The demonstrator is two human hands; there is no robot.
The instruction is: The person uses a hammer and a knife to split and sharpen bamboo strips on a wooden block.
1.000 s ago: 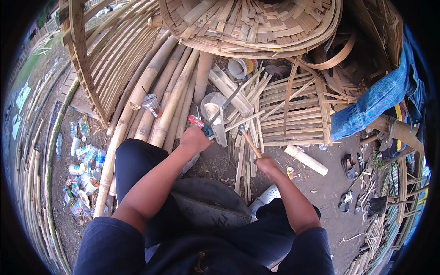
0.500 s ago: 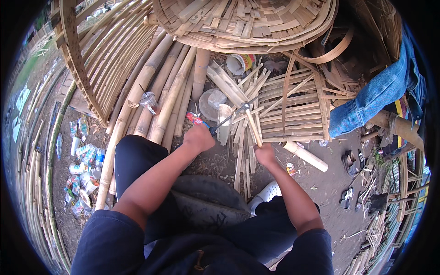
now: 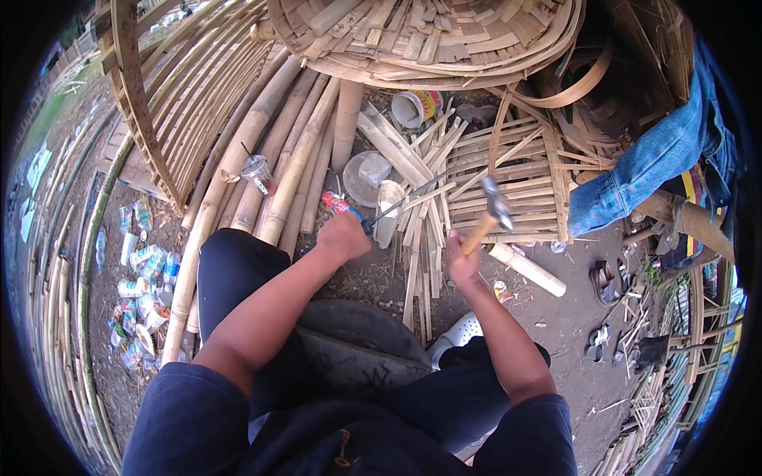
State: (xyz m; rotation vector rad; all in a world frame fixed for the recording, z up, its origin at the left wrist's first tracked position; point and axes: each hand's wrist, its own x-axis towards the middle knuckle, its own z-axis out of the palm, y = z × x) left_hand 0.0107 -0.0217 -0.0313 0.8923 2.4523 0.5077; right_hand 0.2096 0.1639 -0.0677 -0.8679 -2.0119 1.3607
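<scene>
My left hand (image 3: 344, 237) is closed round the dark handle of a long thin metal rod (image 3: 419, 190), which slants up to the right over a bundle of split bamboo strips (image 3: 414, 246). What the rod's tip touches is too small to tell. My right hand (image 3: 463, 262) grips a hammer (image 3: 477, 236) by its wooden handle; the metal head is raised, tilted to the right over a slatted bamboo panel (image 3: 508, 178). A pale bamboo piece (image 3: 388, 214) stands upright beside the rod. Just beyond my left hand lies a red and blue packet (image 3: 337, 202).
Bamboo poles (image 3: 278, 208) lie at the left, with a plastic cup (image 3: 258, 174) on them. A large woven basket (image 3: 429, 47) stands ahead. A grey stone (image 3: 375, 169), a bamboo section (image 3: 528, 270) and a denim-clad leg (image 3: 643, 174) are nearby. Plastic bottles and cups (image 3: 147, 289) litter the left.
The hammer head has swung up and to the right, away from the metal rod. My right hand has turned slightly with it; my left hand stays nearly in place.
</scene>
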